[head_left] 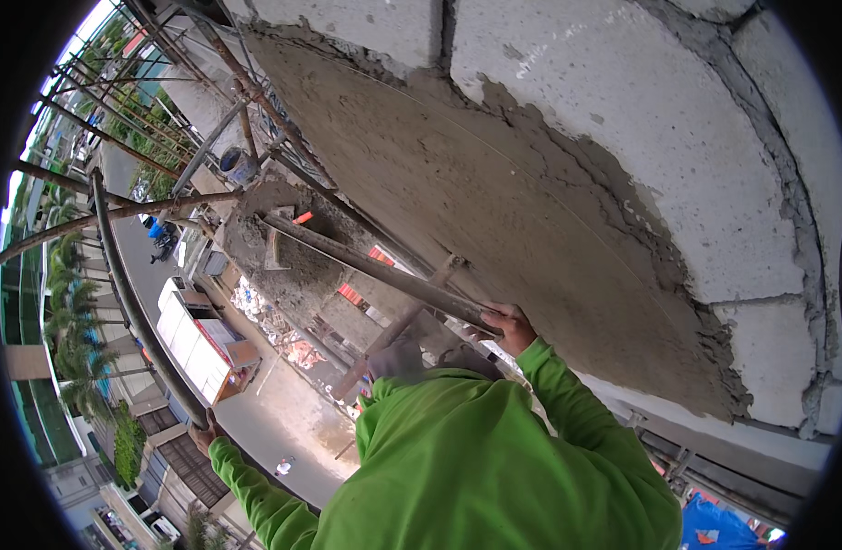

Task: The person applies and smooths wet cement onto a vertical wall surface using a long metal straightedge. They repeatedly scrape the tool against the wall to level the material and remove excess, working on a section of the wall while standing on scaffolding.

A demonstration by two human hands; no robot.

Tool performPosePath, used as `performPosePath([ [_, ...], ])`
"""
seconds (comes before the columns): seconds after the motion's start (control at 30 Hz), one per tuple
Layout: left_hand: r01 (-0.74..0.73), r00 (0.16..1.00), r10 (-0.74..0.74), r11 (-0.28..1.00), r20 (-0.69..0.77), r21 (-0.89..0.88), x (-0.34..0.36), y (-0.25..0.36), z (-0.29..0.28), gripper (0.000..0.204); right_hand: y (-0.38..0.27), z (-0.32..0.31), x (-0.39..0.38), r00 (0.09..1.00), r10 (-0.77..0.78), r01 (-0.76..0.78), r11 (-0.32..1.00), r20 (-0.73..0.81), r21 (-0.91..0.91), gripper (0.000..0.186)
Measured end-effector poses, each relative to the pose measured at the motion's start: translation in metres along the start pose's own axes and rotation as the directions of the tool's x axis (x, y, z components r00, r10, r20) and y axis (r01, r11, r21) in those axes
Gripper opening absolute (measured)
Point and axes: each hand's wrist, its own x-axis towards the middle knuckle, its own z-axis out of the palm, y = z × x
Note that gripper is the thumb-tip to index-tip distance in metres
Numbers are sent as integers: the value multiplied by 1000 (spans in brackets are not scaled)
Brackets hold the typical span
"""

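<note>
1. The long pole [366, 265] slants beside the plastered wall [494, 202]; it seems stiff and rather heavy, best held around its shaft.
2. The right hand [509, 326] grasps its near end.
3. The left hand [204, 434] is closed around the scaffold pipe [125, 286].

Palms [80, 359] at left; person [283, 467] on grey road [259, 435]; blue tarp [728, 521] lower right.
</note>
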Motion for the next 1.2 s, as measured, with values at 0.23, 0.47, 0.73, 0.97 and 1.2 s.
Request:
performPosePath([
  [0.23,-374,791,369,923,-489,92,-47,64,6,60,10,-14,-44,994,18,-3,989,-103,149,44],
  [0.47,177,869,334,479,365,-860,-108,174,113,65,36,-14,-58,1000,-23,22,1000,-8,-15,41],
  [0.73,724,531,473,178,703,-667,-199,313,161,76,42,-65,-109,993,-83,65,976,-82,-208,35],
  [0.97,622,401,579,396,709,-675,-261,350,195,34,96,-138,-167,939,-80,125,985,-334,116,34],
  [1.2,545,207,588,594,781,-592,-358,364,222,40,140,-207,-233,566,58,435,826,-822,358,18],
])
